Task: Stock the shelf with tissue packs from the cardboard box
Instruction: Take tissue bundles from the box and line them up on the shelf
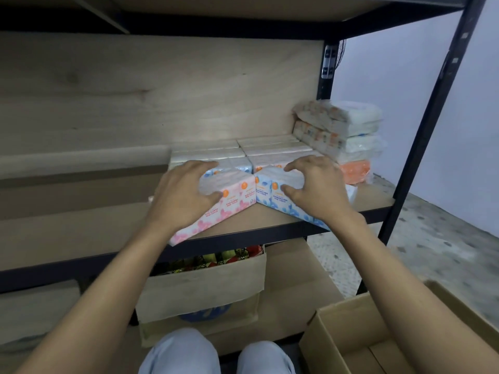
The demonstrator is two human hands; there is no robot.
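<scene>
On the wooden shelf lie two tissue packs angled toward each other in a V at the front edge. My left hand grips the pink rose-scented tissue pack, thumb on its front face. My right hand grips the blue fragrance-free tissue pack the same way. Behind them rows of white tissue packs lie flat on the shelf. The cardboard box stands open at the lower right on the floor; I see no packs inside its visible part.
A stack of bagged tissue bundles with an orange pack under it fills the shelf's right end. Black metal uprights frame the shelf. Below it sits another cardboard box with colourful items. My knees show at the bottom.
</scene>
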